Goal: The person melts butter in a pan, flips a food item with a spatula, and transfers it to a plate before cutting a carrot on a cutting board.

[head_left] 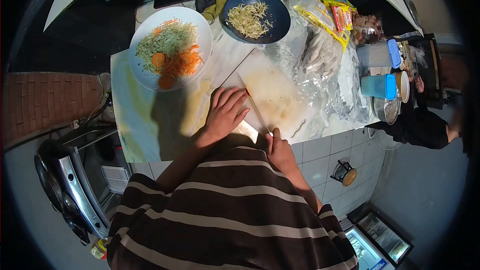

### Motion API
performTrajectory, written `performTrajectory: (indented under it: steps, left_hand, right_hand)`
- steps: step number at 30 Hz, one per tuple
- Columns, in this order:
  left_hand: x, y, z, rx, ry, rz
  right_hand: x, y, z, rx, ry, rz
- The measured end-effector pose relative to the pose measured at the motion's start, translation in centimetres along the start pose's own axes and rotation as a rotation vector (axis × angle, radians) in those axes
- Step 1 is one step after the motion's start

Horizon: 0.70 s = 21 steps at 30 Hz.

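My right hand is closed around the handle of a kitchen knife, whose blade lies slantwise across a pale cutting board. Fingers stretched out, my left hand rests on the board's left part, its fingertips close beside the blade. A tiny orange bit shows at those fingertips; whether more lies under them is hidden. Up and to the left, a white plate bears shredded carrot, carrot pieces and a heap of pale green chopped vegetable.
A dark pan with bean sprouts stands behind the board. Plastic bags and yellow packets lie to its right. Blue-lidded containers line the right edge. Another person's dark sleeve shows at far right. A stool stands on the floor.
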State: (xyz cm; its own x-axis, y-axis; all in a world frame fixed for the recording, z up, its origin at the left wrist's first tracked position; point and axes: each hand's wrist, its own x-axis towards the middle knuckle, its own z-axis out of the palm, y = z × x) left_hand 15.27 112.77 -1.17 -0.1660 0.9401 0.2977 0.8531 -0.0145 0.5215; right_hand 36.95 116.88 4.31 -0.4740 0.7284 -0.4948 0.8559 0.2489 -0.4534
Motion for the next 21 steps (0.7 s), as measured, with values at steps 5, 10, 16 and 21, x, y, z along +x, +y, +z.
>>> performTrajectory:
  steps: [5,10,16,21]
  left_hand:
    - [0.0,0.0,0.2,0.015,0.011,0.017]
    - [0.0,0.1,0.4,0.035,0.003,0.019]
    - [0.2,0.5,0.0,0.095,-0.014,0.068]
    - [0.6,0.7,0.1,0.115,-0.022,0.065]
  right_hand:
    - [-1.0,1.1,-1.2,0.045,0.009,-0.004]
    - [-1.1,1.6,-1.5,0.121,-0.028,0.039]
    - [-0.9,1.5,-1.0,0.230,-0.044,0.042]
    - [-0.3,1.1,-0.7,0.224,-0.044,0.040]
